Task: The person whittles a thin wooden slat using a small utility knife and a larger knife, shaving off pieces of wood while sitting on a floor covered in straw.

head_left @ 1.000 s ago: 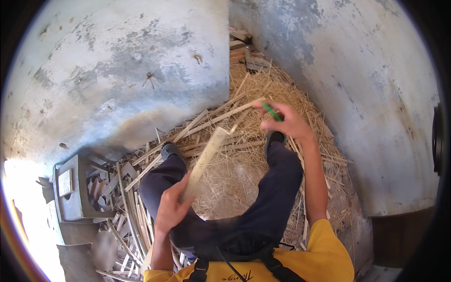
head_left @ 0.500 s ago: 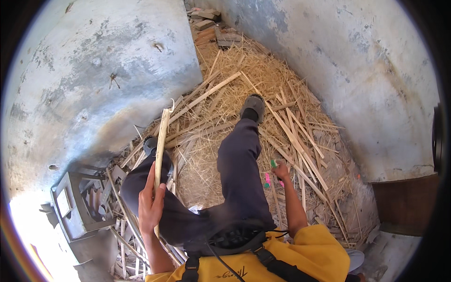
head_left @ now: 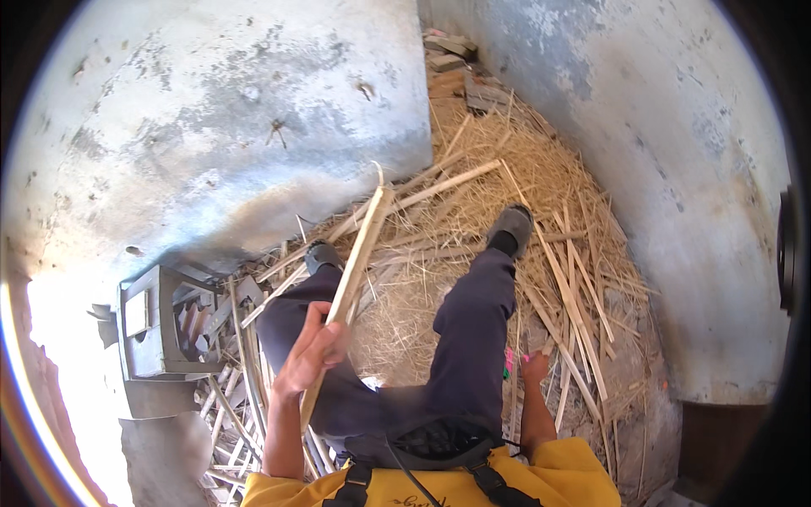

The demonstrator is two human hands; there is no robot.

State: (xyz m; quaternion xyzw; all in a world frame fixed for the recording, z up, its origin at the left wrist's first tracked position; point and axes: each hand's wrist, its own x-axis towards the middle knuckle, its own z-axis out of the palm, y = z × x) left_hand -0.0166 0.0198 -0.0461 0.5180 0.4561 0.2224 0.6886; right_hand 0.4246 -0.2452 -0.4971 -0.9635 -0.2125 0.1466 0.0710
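My left hand is closed round a long pale split-wood strip, which slants up and away past my left leg. A thin curled shaving sticks out from the strip's far end. My right hand is low beside my right leg, its fingers curled. A bit of pink shows at those fingers, but what they hold is too small to make out. Just left of that hand, a small pink and green object lies near the floor, partly hidden by my leg.
Straw and shavings cover the floor between two weathered walls, with several long wooden strips on the right. A grey box-like frame stands at left near a bright opening. Bricks are stacked in the far corner.
The view has shifted, so the surroundings sit further right and lower. The wood strip now tilts more to the right in my left hand. The green piece at my right hand no longer shows.
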